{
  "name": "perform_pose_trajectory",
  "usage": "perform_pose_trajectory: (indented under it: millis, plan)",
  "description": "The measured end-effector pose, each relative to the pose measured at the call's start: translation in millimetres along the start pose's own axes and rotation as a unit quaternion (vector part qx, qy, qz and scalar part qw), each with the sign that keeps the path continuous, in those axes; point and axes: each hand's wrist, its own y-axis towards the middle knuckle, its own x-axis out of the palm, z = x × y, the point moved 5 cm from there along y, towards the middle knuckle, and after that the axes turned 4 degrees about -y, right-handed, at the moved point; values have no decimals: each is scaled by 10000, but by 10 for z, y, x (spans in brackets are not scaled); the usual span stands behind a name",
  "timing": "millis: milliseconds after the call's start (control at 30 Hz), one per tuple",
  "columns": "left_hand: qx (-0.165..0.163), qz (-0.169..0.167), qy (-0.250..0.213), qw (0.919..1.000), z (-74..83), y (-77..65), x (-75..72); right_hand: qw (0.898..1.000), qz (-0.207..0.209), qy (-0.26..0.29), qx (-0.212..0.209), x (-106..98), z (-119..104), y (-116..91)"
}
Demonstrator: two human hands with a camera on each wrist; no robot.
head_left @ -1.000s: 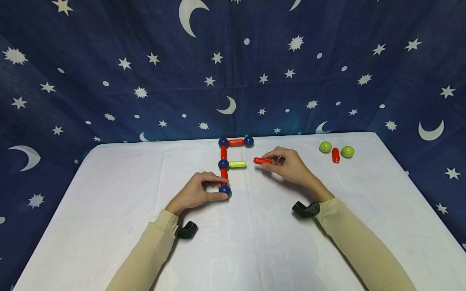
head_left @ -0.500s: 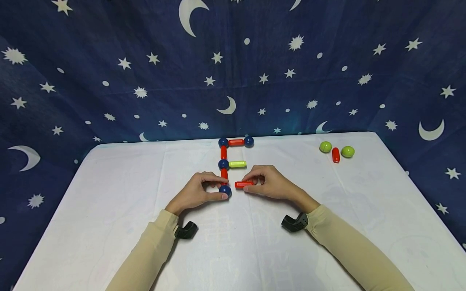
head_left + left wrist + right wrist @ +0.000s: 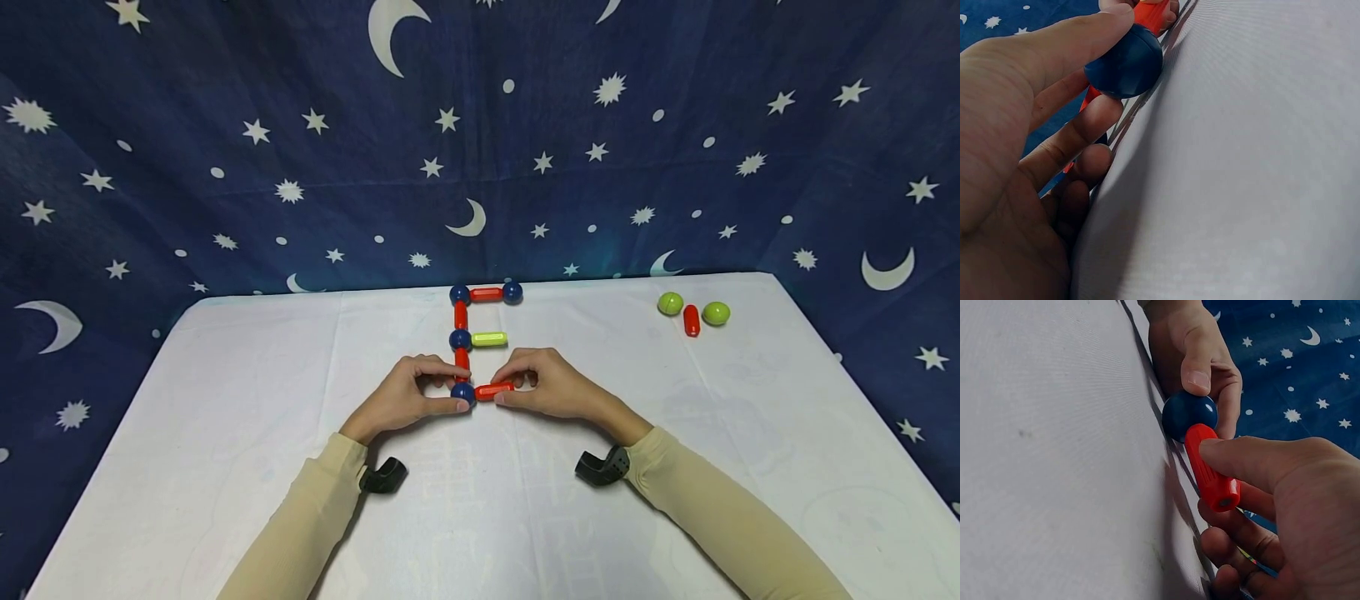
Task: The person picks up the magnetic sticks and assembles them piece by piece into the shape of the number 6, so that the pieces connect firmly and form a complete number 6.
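Observation:
A figure of blue balls and short rods lies on the white table. My left hand (image 3: 408,393) pinches its nearest blue ball (image 3: 1125,62), thumb on one side and fingers on the other. Between the thumb and fingers of my right hand (image 3: 551,385) is a red rod (image 3: 1210,469), whose far end meets that ball. A red rod (image 3: 462,360) runs from the held ball to the middle blue ball (image 3: 461,339), from which a yellow-green rod (image 3: 489,339) points right. Farther back, another red rod (image 3: 461,315) leads to the corner ball (image 3: 460,294).
At the back, a red rod (image 3: 486,294) joins the corner ball to another blue ball (image 3: 513,292). Two green balls (image 3: 671,303) and a loose red rod (image 3: 692,321) lie at the back right. A dark blue star-and-moon cloth (image 3: 480,150) hangs behind the table.
My right hand has brought the red rod toward me and to the left, from beside the yellow-green rod to the nearest blue ball. The left hand has stayed on that ball.

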Motion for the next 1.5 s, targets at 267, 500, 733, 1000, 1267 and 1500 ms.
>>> perform_pose_trajectory:
  millis: [267,500,733,1000,1267,1500]
  plan:
    - [16,-33,-111,9999,18,0,3,9999,7,-94,-105,-20,6,-1]
    - [4,-10,-69,10000,2,7,7,9992,316,-231,-33,-219,42,-21]
    - [-30,-34,-82,10000,-12,-2,17,9947,983,-272,149,-565,211,-91]
    - [-48,-11,-154,9999,-14,-10,18,9794,1843,-423,712,-1028,489,-248]
    - [-46,-23,-102,9999,-7,-12,8,9497,2785,-900,1117,-1465,752,-509]
    - [-43,-22,-80,10000,-6,-11,12,9242,3312,-1095,1554,-1722,882,-789]
